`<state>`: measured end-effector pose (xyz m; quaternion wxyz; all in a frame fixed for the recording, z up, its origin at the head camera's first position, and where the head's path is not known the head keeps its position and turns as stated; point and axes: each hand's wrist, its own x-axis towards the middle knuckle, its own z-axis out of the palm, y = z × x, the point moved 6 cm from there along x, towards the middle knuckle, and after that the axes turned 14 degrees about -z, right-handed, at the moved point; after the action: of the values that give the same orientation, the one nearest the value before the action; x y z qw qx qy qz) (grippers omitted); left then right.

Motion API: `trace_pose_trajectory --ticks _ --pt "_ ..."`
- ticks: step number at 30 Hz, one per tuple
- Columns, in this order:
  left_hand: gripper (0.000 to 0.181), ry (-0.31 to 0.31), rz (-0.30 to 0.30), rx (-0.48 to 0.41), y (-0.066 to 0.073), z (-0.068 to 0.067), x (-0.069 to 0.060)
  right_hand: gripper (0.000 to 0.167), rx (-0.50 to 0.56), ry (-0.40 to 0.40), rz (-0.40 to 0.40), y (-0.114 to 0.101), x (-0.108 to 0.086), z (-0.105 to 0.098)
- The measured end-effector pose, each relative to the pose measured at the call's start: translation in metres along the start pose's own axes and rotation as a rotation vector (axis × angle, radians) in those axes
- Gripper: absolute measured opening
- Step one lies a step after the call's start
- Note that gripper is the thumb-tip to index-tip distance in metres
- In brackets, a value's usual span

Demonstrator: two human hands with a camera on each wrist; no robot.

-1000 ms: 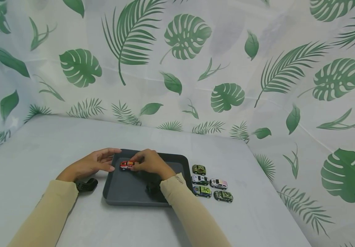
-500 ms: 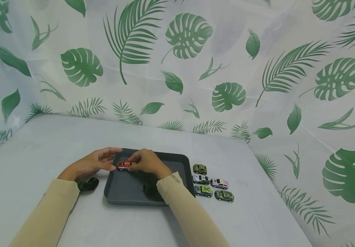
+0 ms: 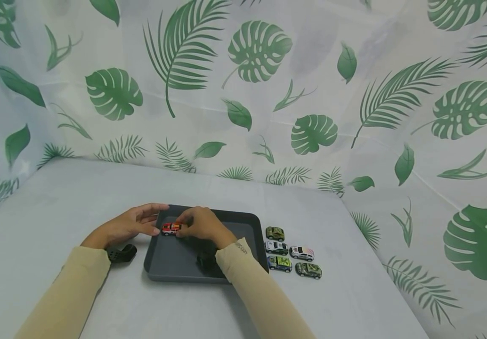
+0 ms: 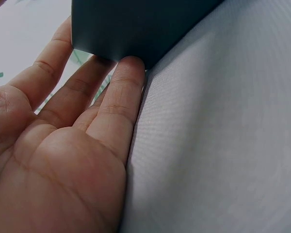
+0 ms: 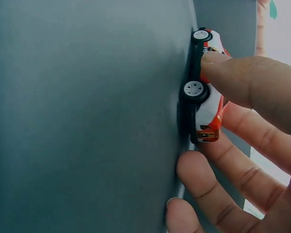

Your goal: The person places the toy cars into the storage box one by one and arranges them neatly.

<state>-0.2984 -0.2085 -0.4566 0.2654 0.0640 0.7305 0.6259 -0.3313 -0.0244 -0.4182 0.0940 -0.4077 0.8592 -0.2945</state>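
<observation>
A red and white toy car (image 3: 170,229) is in the grey tray (image 3: 175,266), near its far left corner. My right hand (image 3: 205,226) pinches it; in the right wrist view the thumb presses the side of the red toy car (image 5: 214,104), and its wheels are at the tray floor (image 5: 87,116). My left hand (image 3: 126,224) is at the tray's left side. In the left wrist view its extended fingers (image 4: 117,102) touch the outside of the tray wall (image 4: 121,29), and the palm of the left hand (image 4: 63,160) faces the camera.
Several toy cars stand on the white cloth right of the tray: an olive car (image 3: 275,233), a white and green car (image 3: 276,248), a white and pink car (image 3: 302,253), a blue and yellow car (image 3: 280,263) and a camouflage car (image 3: 309,270). A leaf-print cloth (image 3: 260,103) hangs behind.
My right hand has slid the red toy car a little leftward toward the tray's left wall, then stayed nearly still. The left hand keeps its place at the tray.
</observation>
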Motion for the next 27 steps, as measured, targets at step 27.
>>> trace_pose_trajectory --ticks 27 --pt "0.088 0.0 -0.006 -0.017 0.001 0.002 0.0 0.037 0.139 0.071 -0.1 0.007 -0.04 -0.023"
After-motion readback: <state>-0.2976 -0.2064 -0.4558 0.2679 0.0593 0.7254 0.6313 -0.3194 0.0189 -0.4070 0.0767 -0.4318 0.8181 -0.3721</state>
